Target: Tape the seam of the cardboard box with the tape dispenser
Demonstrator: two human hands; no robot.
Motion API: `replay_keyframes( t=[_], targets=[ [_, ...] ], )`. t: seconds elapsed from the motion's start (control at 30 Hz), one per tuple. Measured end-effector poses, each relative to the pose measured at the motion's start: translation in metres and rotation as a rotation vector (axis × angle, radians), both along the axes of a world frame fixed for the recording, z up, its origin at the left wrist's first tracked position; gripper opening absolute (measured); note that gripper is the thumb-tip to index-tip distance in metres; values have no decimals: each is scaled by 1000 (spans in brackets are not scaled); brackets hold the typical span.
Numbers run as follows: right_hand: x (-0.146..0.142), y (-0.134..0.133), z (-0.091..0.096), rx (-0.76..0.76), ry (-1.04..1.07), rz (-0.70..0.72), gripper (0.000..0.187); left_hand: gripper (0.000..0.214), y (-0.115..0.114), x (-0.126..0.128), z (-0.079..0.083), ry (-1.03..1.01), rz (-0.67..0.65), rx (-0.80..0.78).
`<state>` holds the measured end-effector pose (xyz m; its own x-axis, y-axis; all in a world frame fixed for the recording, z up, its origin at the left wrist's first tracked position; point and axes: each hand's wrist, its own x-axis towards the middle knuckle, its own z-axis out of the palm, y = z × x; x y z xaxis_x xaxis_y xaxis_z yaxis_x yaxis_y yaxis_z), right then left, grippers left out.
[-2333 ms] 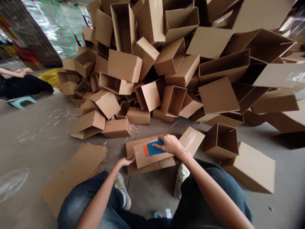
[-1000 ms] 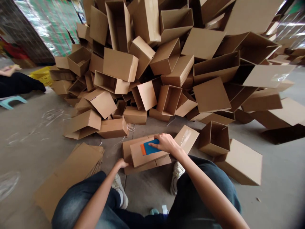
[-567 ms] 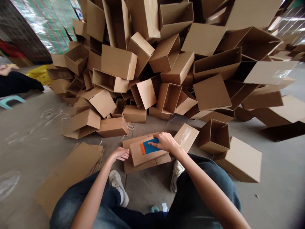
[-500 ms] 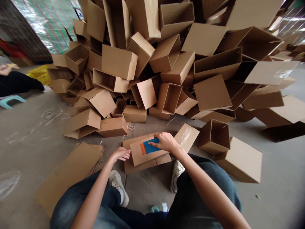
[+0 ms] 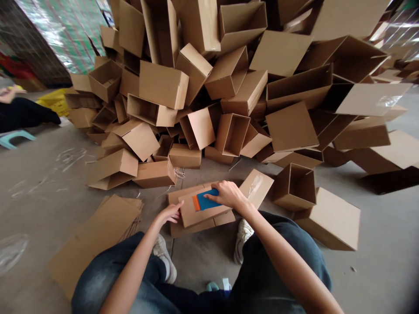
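My right hand (image 5: 228,193) is closed round a flat blue tool with an orange end (image 5: 207,200). The tool lies against the top of a brown cardboard box (image 5: 188,218) between my feet, its orange end pointing left. At the box's left end is my left hand (image 5: 170,213), with one finger stretched out to the top edge and the others loosely bent beside it. Whether those lower fingers touch the cardboard I cannot tell. Beneath the box, more cardboard (image 5: 183,230) shows on the floor.
A large heap of cardboard boxes (image 5: 163,83) rises in front. Flattened cardboard (image 5: 101,231) is stacked to my left. Several boxes, one an open box (image 5: 294,185), stand to my right. A light blue stool (image 5: 16,138) and a seated person (image 5: 28,112) are at far left.
My left hand has moved slightly right and up to the box's left end, and its finger now reaches the top edge. My right hand and the blue tool have hardly moved.
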<state>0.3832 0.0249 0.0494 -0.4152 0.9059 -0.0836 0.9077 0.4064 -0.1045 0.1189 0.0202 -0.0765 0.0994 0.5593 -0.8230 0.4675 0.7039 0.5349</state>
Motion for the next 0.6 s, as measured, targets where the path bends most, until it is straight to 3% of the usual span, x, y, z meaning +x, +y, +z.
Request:
replay_keyframes(
  t=[0.27,0.6],
  targets=[
    [-1,0,1,-3,7,3,60,104,6,-1,-24,-89,131,-150],
    [-1,0,-2,-8,26,18,57,99,4,7,-46,-194,243,-218]
  ],
)
